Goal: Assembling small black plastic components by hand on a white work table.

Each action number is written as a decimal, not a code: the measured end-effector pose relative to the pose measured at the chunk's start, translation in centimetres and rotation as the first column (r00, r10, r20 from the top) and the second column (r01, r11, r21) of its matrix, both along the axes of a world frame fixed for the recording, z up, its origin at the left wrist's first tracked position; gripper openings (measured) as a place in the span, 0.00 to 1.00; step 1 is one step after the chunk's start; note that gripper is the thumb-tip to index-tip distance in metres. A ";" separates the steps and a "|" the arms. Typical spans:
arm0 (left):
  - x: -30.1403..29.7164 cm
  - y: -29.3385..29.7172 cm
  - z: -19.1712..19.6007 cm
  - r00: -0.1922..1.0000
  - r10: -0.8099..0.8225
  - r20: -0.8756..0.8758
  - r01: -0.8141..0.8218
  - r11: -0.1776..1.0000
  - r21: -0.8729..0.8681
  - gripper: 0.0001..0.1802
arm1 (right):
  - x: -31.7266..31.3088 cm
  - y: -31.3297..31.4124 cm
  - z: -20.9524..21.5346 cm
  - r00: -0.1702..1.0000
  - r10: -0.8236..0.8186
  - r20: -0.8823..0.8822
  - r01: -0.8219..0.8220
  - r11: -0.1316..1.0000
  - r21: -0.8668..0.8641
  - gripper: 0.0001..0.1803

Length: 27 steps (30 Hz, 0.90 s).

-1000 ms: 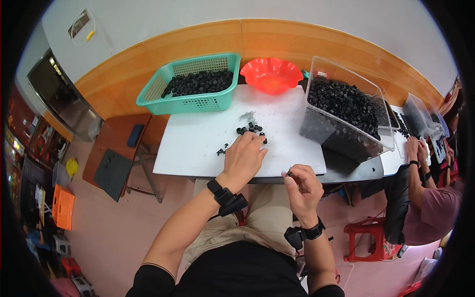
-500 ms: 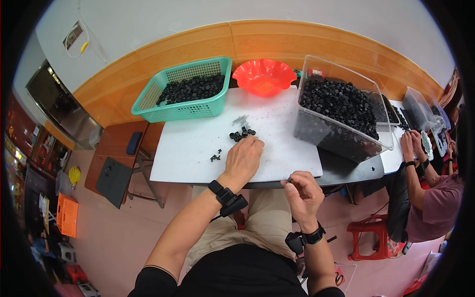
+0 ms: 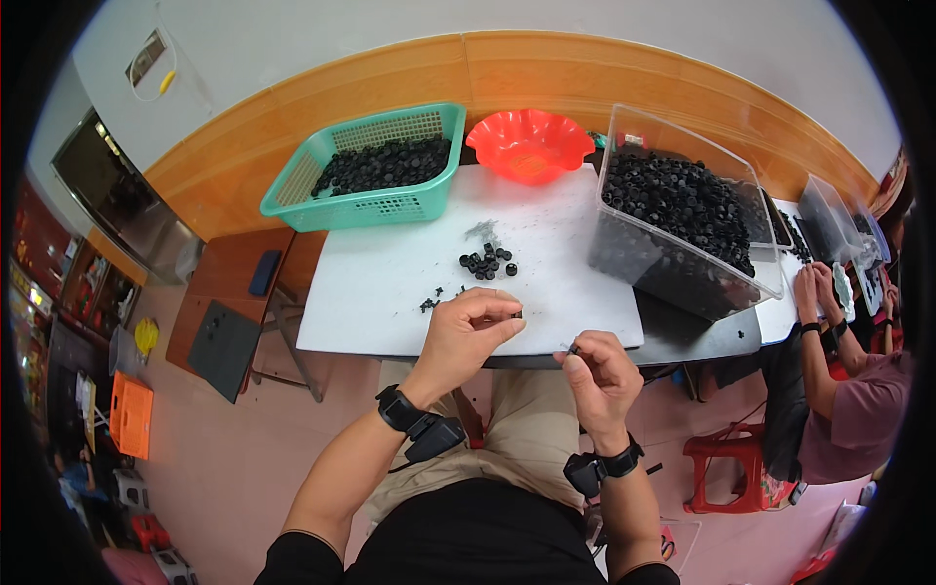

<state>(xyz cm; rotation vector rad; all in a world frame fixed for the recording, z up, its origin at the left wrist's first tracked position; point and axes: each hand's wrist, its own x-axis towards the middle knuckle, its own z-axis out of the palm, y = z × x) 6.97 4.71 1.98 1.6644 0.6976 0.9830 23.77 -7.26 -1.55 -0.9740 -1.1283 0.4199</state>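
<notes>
Over the near part of the white board (image 3: 385, 283), my left hand (image 3: 466, 336) pinches a small black cylindrical part (image 3: 518, 315) between thumb and fingertips. At the board's front edge my right hand (image 3: 600, 380) is closed on a tiny dark piece (image 3: 573, 348), mostly hidden by the fingers, with something pale at its tip. A loose pile of small black round caps (image 3: 485, 261) lies beyond my left hand. Several smaller black bits (image 3: 429, 304) are scattered to its left, and thin grey slivers (image 3: 482, 231) lie behind the pile.
A green basket (image 3: 390, 207) of black parts stands back left, beside a red wavy-edged bowl (image 3: 529, 146). Back right is a clear bin (image 3: 673, 255) heaped with black caps. Another person's hands (image 3: 814, 285) work farther right. A red stool (image 3: 717, 473) stands on the floor.
My left hand has drawn back from the pile toward me and slightly left, carrying a black part. The pile has spread a little. My right hand stays nearly in place.
</notes>
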 end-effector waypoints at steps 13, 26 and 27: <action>-2.3 -2.0 -0.5 0.931 -0.071 0.357 0.243 0.852 -0.465 0.14 | -1.4 1.0 0.4 0.997 0.057 0.056 -0.059 0.998 0.025 0.11; -3.4 -2.6 -0.7 0.895 -0.086 0.439 0.339 0.770 -0.541 0.14 | -2.1 1.6 0.9 0.988 0.068 0.136 -0.069 0.998 0.003 0.12; -3.5 -2.6 -0.8 0.886 -0.083 0.456 0.353 0.757 -0.549 0.14 | -2.2 1.6 0.9 0.988 0.069 0.136 -0.070 0.998 0.001 0.12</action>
